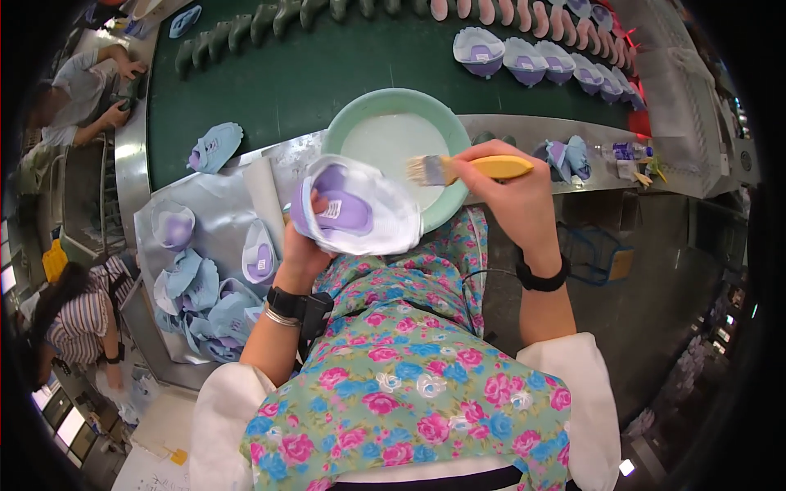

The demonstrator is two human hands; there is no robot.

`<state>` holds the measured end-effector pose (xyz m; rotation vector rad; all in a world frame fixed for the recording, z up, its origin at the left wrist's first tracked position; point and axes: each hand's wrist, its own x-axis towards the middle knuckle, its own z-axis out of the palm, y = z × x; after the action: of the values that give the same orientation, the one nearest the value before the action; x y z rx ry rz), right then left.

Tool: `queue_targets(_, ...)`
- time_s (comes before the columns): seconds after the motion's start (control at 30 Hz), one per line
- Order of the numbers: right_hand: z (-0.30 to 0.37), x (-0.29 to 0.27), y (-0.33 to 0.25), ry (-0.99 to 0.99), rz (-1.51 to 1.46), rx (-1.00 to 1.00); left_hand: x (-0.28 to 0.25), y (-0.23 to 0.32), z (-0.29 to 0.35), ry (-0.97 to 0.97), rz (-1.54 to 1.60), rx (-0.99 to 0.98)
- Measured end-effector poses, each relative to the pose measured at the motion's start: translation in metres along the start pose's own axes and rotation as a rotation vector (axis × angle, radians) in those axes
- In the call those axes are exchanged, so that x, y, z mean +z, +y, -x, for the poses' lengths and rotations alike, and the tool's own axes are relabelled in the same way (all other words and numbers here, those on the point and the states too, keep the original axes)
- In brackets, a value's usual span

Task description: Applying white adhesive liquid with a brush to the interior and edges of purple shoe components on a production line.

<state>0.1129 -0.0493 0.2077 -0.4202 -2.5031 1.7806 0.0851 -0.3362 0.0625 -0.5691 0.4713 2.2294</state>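
Note:
My left hand [304, 247] is closed on a white and purple shoe upper [381, 214], tilted so its purple inside and a white label face up. The thumb reaches over its edge, and the other fingers are mostly hidden beneath it. In my right hand [516, 196] is a brush [496, 167] with a yellow handle, gripped between thumb and fingers. Its pale bristles point left, above a light green basin [344, 123] that holds a whitish liquid [381, 135]. The upper overlaps the basin's near rim in this view.
Blue and purple shoe uppers [233, 315] are heaped on the metal tray at left. One upper [218, 147] lies on the green conveyor belt [286, 82]. Farther back run rows of dark green pieces [262, 23], pink pieces [524, 15] and finished-looking uppers [524, 61]. A bottle [624, 151] lies at right. Other people work at left.

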Motion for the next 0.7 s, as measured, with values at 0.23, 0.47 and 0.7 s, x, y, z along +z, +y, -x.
queue_targets(0.23, -0.024, 0.003, -0.011, -0.458, -0.217, -0.311, 0.066, -0.059, -0.034, -0.067, -0.296, -0.108)
queue_targets(0.47, -0.038, -0.097, 0.108, -0.035, -0.024, 0.203, 0.105, -0.089, -0.095, 0.154, -0.25, -0.509)
queue_targets(0.7, -0.043, -0.199, 0.155, 0.418, -0.364, 0.424, 0.119, -0.06, -0.246, 0.16, -0.588, 0.09)
